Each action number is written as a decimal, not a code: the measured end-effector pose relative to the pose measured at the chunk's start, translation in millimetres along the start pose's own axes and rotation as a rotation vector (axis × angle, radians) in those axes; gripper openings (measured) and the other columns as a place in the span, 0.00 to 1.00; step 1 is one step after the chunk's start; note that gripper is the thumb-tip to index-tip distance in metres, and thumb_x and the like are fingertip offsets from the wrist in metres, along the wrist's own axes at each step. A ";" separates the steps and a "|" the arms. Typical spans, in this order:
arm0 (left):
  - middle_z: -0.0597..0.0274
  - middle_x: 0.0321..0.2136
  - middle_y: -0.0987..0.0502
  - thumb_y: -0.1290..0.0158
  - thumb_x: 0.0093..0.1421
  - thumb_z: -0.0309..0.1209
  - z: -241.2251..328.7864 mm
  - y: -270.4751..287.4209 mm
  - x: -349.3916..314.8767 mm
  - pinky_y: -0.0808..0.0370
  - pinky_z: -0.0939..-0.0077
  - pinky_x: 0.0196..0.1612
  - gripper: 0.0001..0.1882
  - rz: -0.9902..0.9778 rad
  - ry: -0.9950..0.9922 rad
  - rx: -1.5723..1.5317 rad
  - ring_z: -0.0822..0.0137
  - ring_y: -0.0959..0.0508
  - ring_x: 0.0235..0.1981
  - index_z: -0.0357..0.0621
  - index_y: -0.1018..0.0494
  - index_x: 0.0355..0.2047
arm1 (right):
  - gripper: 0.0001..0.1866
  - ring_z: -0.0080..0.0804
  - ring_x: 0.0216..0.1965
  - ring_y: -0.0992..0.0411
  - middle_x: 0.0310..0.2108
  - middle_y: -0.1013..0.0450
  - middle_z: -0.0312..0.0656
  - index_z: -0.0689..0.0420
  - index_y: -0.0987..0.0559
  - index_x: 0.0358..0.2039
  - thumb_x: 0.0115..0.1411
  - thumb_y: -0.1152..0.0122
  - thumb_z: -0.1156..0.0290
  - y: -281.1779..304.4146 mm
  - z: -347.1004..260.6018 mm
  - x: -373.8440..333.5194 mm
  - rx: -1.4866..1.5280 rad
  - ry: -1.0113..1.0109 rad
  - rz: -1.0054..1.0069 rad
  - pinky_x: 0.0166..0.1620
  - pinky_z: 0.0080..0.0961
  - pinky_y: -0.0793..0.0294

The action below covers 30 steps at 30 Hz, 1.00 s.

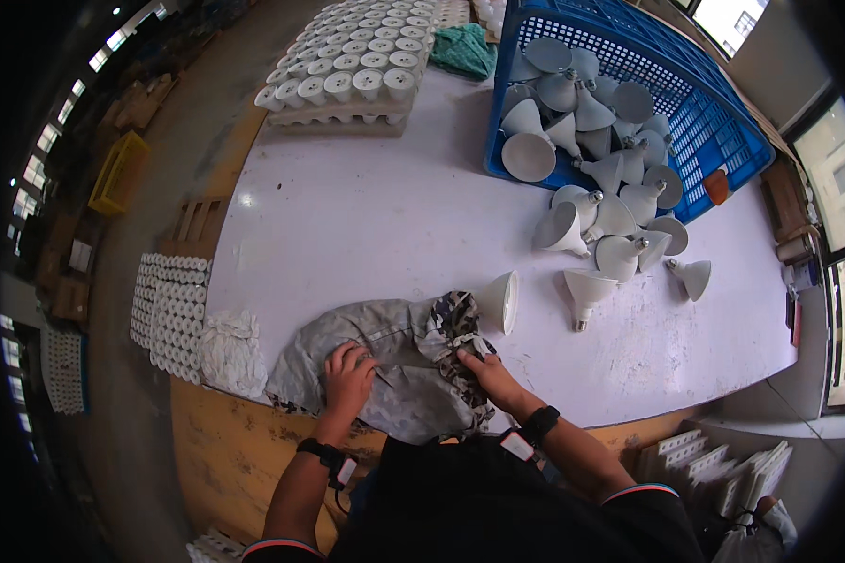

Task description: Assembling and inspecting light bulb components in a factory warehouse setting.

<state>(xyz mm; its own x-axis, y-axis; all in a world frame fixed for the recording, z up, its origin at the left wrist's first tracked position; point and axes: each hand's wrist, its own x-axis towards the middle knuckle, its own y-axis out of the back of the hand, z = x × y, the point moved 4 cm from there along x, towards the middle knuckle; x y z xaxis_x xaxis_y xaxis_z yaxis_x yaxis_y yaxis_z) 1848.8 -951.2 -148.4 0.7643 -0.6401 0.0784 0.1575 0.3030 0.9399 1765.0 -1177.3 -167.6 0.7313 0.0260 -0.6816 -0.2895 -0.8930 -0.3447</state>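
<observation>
The fingers of the left hand lie bent on top of a grey camouflage cloth; whether they pinch any of it cannot be told. The fingers of the right hand grasp the gathered, darker edge of the same cloth, thumb on top, the other fingers mostly hidden. The cloth lies on the white surface, spread between and beyond both sets of fingers. Just beyond the right fingers, a white lamp lies on its side against the cloth, its narrow end out of sight. Farther off, beyond and to the right of those fingers, more white lamps lie heaped at the mouth of a blue crate. Left of the left fingers sits a crumpled white cloth; well beyond them stand rows of white cups.
</observation>
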 end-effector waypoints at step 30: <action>0.61 0.33 0.26 0.63 0.51 0.16 -85.3 92.4 181.2 0.30 0.77 0.42 0.14 0.216 0.264 -1.209 0.72 0.26 0.36 0.39 0.32 0.37 | 0.12 0.44 0.21 0.29 0.19 0.29 0.50 0.61 0.26 0.35 0.53 0.45 0.67 21.2 8.5 -37.2 -0.756 0.386 0.744 0.27 0.31 0.32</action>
<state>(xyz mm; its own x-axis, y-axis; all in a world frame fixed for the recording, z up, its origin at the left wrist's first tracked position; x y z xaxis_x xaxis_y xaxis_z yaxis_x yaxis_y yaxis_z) 2055.1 -979.0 -75.7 0.9255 -0.3787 -0.0073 0.3788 0.9255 -0.0002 1726.4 -1193.3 -155.0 0.7129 -0.6497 -0.2640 -0.3804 -0.6745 0.6328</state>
